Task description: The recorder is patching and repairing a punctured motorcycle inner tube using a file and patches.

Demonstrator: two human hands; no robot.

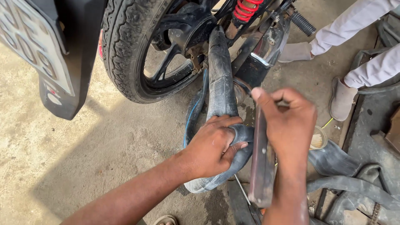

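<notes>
1. My left hand (214,146) is clenched around a bend of the black inner tube (221,83), thumb pressed across the rubber and fingers wrapped over the fold.
2. My right hand (289,125) is closed on a long, flat, dark tool (261,166), gripped near its top end; the tool runs downward, just right of my left hand, and its flat side lies against or just beside the held bend of tube. I cannot tell whether they touch.
3. From my left grip the inner tube climbs toward the hub of the motorcycle's rear wheel (137,50), while its lower loop curls under my palm down to the concrete floor (62,158).
4. Behind the tube sit the chrome exhaust (266,50) and a red shock spring (246,9), so the space above my hands is tight.
5. To the left, past the tyre and the black mudguard (62,54), the floor lies open.
6. To the right, more slack black rubber tubes (346,179) pile on the ground close to my right forearm, with a small round container (318,139) just beside that hand.
7. Further right, another person's two feet in pale shoes (341,98) and light trousers stand well apart from my hands.
</notes>
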